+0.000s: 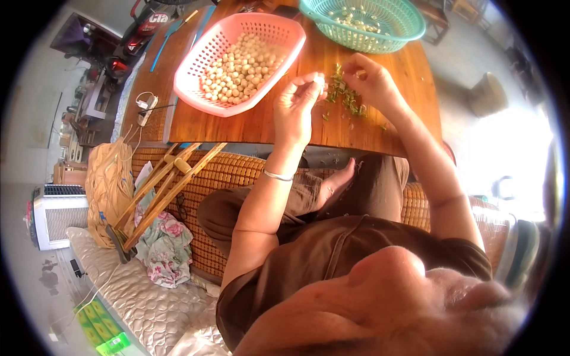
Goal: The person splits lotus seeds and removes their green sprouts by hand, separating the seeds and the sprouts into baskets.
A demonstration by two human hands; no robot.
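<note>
My left hand (300,101) is raised over the table's near part, thumb and fingers pinched round a small pale piece (319,79). To its right, my right hand (369,78) is closed with the fingertips curled together; what they hold, if anything, is too small to name. Green scraps (344,98) lie scattered on the wooden table (237,127) between and below the hands. A pink perforated basket (185,89) full of round, pale beige pieces (240,68) stands left of my left hand. Beyond my right hand is a green basket (395,43) with some pale pieces inside.
A power strip (144,111) with a cable and a blue stick (159,54) lie at the table's left. Wooden crutches (172,188) lean against the near edge beside a floral cloth (163,249). A stool (488,95) stands on the floor at right.
</note>
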